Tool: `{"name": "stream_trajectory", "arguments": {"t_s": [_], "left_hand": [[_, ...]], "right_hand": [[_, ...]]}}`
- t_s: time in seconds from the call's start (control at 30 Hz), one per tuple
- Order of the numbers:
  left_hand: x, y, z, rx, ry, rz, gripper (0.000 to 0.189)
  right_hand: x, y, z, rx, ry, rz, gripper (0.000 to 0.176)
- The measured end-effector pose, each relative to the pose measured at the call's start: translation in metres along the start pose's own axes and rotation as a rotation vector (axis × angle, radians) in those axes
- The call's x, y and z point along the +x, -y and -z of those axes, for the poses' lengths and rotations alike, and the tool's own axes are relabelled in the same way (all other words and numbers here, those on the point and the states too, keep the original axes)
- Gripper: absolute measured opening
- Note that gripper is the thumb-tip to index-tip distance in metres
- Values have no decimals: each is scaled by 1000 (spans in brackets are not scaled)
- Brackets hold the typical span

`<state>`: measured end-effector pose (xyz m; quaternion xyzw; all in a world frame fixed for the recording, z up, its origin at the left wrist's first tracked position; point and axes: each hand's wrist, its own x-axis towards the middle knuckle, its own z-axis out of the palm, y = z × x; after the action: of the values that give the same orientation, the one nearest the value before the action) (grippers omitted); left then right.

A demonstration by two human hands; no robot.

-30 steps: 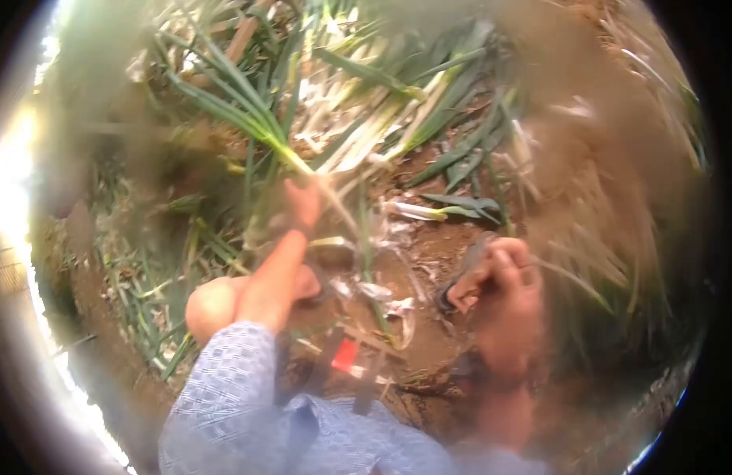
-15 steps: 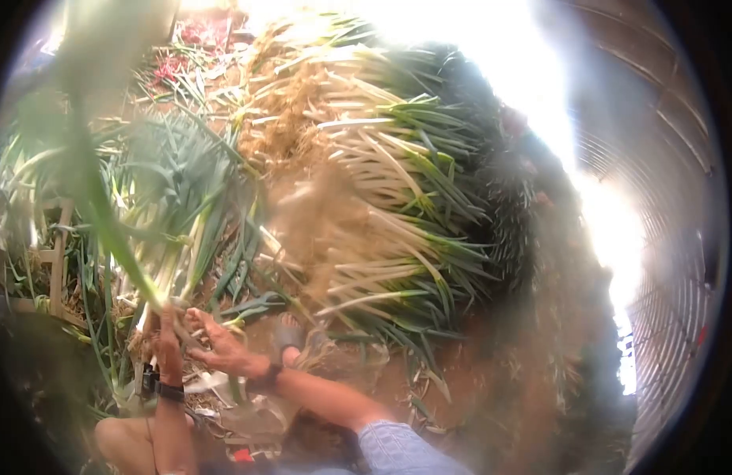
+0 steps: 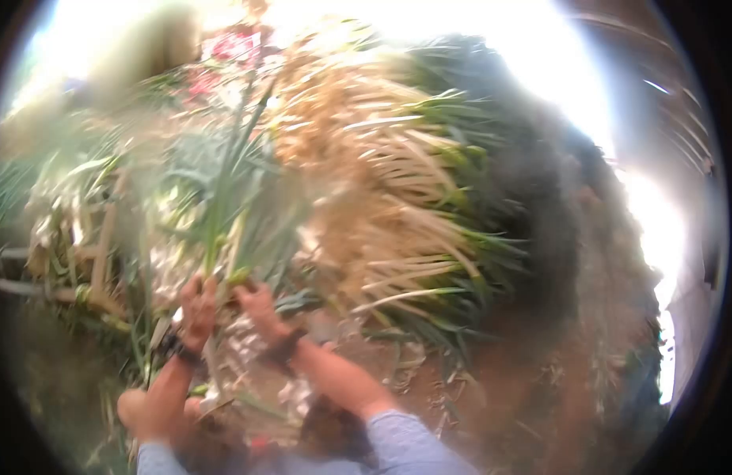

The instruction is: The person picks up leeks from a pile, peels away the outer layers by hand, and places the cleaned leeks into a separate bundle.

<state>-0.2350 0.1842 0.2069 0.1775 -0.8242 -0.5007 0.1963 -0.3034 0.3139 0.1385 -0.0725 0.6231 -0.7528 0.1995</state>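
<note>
In the head view, my left hand [image 3: 198,313] is closed around the lower part of a green onion [image 3: 216,214] whose long green leaves point up and away. My right hand [image 3: 259,307] is just to its right, fingers pinched at a yellow-green leaf [image 3: 239,275]. Motion blur hides whether that leaf is still joined to the stalk. Dark bands circle both wrists. Beyond my hands lies a loose bunch of green onions [image 3: 176,194], partly blurred.
A large heap of green onions [image 3: 417,170] lies to the right, roots toward the middle. At left is a pale crate-like frame [image 3: 104,249] among onions. Whitish peelings [image 3: 235,344] litter the ground below my hands. A ribbed curved wall rises at far right.
The held onion has swung from leaning left to nearly upright. My right hand has moved from the stalk's root end up and rightward, apart from the left hand. The view has shifted slightly.
</note>
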Motion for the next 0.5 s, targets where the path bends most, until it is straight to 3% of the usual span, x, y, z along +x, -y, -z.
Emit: {"name": "stream_trajectory", "arguments": {"t_s": [0.07,0.17,0.2,0.23,0.27,0.3,0.33,0.37,0.4,0.47,0.5], "left_hand": [[25,52,3,222,-48,-130,26],[81,71,29,-250,-362,-164,26],[88,38,48,-377,-386,7,25],[97,6,66,-514,-427,173,27],[113,0,85,-585,-498,166,29],[124,0,98,-606,-515,143,29],[131,3,113,-636,-529,122,29],[138,5,128,-664,-545,101,30],[133,3,140,-680,-557,102,30],[139,0,166,-705,-577,129,31],[138,2,171,-746,-565,153,31]], "right_hand": [[-8,-6,34,-405,-42,193,18],[-19,-55,67,-48,90,-180,16],[-33,-28,61,-164,114,-259,15],[-39,-57,76,-159,111,-379,11],[-45,-94,102,-383,245,-394,12],[-54,-68,104,-720,404,-615,20],[-68,-57,114,-1288,568,-502,28],[-72,-117,150,-1467,728,-458,31],[-88,-116,177,-1634,816,-514,41],[-88,-142,204,-1569,551,-603,40],[-81,-98,172,-1599,735,-547,45]]}}
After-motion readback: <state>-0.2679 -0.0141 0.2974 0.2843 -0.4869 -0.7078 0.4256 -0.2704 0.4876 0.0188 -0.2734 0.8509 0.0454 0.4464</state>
